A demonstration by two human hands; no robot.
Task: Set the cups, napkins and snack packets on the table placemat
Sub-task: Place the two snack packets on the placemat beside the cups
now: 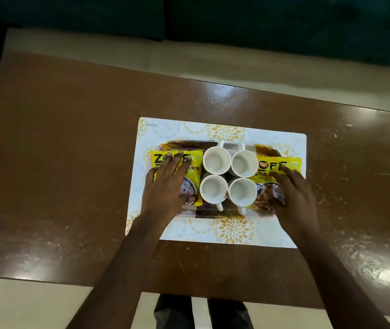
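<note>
A glossy brown table (70, 162) stands on a pale floor (35, 302), with a dark teal sofa (260, 20) along its far side, dim and cut off at the top. On the table lies a white placemat (272, 233) with yellow flower prints. A brown-and-gold tray (189, 144) sits on the mat, mostly hidden by its load. Four white cups (216, 163) stand upright in a tight square at the tray's centre, all empty.

A yellow snack packet (192, 173) lies left of the cups. The left hand (165, 188) rests flat on it, fingers straight and close together, covering much of the lettering. A second yellow packet (267, 167) lies right of the cups under the right hand (293, 193). Its fingers reach across the packet, but blur hides whether they grip it. No napkins can be made out.
</note>
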